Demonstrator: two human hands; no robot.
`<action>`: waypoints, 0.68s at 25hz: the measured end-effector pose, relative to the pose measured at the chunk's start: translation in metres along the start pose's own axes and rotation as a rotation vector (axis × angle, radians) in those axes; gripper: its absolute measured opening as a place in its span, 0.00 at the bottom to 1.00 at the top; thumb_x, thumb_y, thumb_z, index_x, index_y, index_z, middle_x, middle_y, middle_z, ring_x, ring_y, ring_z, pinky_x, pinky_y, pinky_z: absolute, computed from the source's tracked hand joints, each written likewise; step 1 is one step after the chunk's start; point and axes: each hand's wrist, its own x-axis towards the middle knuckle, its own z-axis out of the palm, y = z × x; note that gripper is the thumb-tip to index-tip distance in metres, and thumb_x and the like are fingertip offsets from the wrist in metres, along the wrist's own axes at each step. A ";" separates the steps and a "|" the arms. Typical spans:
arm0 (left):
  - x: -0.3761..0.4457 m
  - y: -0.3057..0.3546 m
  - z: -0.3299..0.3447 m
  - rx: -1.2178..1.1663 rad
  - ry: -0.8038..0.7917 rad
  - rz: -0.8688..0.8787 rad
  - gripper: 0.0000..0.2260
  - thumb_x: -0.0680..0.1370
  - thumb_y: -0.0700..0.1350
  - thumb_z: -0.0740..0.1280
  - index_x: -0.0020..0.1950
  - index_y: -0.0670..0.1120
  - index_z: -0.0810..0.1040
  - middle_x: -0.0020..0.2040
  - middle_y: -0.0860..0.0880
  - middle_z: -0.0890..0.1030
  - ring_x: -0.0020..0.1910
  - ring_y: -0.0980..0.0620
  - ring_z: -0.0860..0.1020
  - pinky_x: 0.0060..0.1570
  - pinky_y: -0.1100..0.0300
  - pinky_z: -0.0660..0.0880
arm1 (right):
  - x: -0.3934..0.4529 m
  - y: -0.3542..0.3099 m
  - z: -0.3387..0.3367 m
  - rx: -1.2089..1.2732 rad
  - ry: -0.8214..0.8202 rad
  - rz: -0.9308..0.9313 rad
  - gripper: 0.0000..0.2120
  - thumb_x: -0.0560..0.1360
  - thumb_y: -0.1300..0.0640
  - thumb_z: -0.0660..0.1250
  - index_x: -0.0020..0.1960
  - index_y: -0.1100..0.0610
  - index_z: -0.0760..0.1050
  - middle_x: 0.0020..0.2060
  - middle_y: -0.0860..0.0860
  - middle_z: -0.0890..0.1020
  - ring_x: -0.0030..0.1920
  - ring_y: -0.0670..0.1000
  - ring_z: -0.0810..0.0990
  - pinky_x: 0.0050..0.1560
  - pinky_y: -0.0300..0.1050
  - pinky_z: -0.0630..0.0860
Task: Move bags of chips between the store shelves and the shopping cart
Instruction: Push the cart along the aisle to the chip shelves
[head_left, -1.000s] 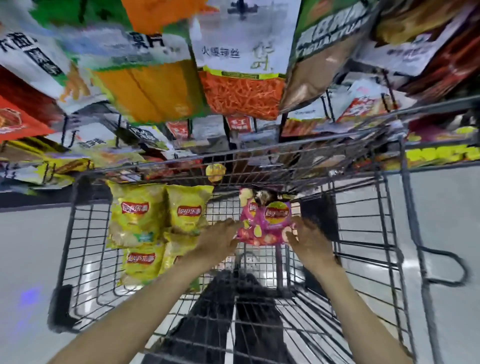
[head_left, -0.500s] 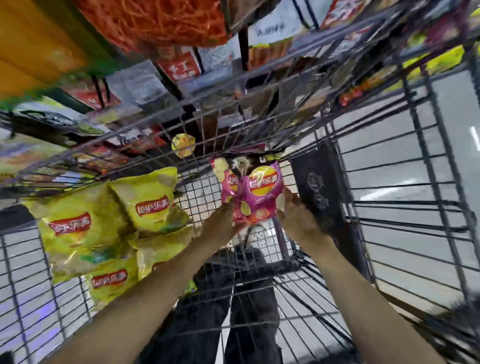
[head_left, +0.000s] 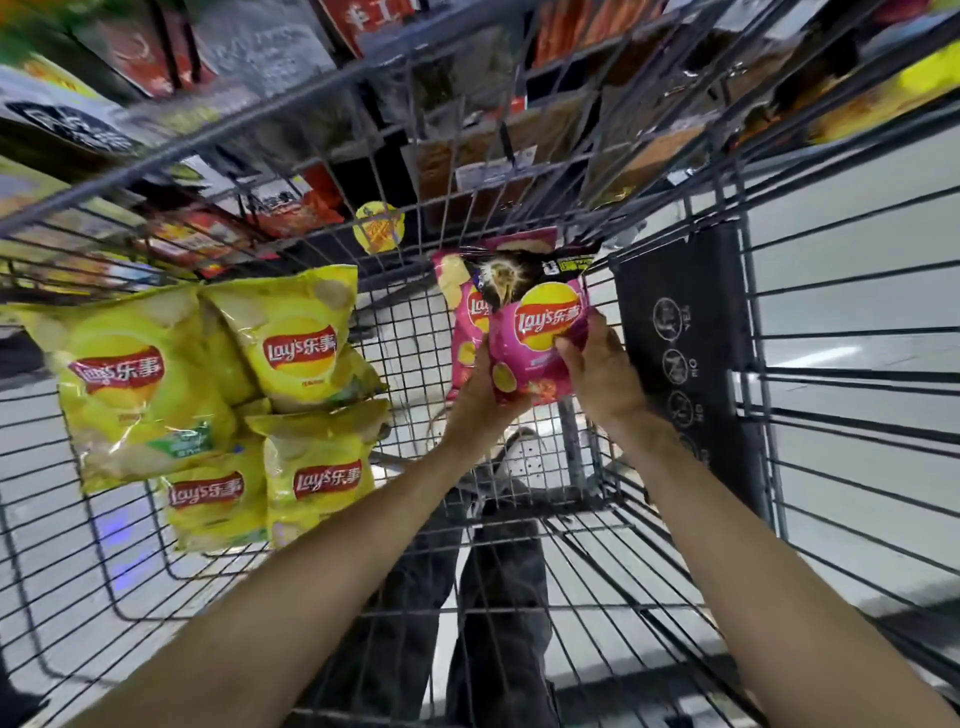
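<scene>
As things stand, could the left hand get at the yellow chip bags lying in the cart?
Probably yes, but not straight away. The left hand grips the pink chip bag together with the right hand. The yellow chip bags lie just to its left in the cart, with nothing between.

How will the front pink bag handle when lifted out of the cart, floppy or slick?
Pink bag looks puffed with air, so probably light for its size. Its glossy film may be slick; left hand and right hand both grip its lower edges. The chips inside are likely fragile, so a hard squeeze seems risky.
</scene>
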 end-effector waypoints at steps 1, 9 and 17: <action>-0.004 -0.003 -0.003 -0.026 0.013 -0.017 0.44 0.74 0.54 0.74 0.80 0.56 0.48 0.67 0.54 0.75 0.58 0.57 0.75 0.45 0.77 0.69 | -0.003 0.000 0.000 -0.002 -0.016 -0.018 0.29 0.82 0.43 0.54 0.77 0.56 0.52 0.66 0.61 0.73 0.59 0.64 0.79 0.57 0.57 0.78; -0.053 -0.031 -0.048 -0.011 -0.077 -0.116 0.38 0.73 0.52 0.76 0.77 0.52 0.59 0.67 0.50 0.75 0.65 0.50 0.74 0.63 0.57 0.71 | -0.029 -0.008 0.002 -0.040 -0.238 -0.177 0.26 0.82 0.46 0.57 0.74 0.59 0.60 0.64 0.63 0.75 0.61 0.63 0.77 0.57 0.48 0.73; -0.123 0.002 -0.081 -0.024 -0.045 -0.062 0.37 0.69 0.57 0.78 0.73 0.57 0.65 0.63 0.58 0.78 0.64 0.53 0.76 0.61 0.57 0.75 | -0.094 -0.036 -0.031 0.077 -0.256 -0.213 0.29 0.81 0.37 0.53 0.76 0.51 0.57 0.63 0.58 0.78 0.59 0.61 0.79 0.56 0.52 0.76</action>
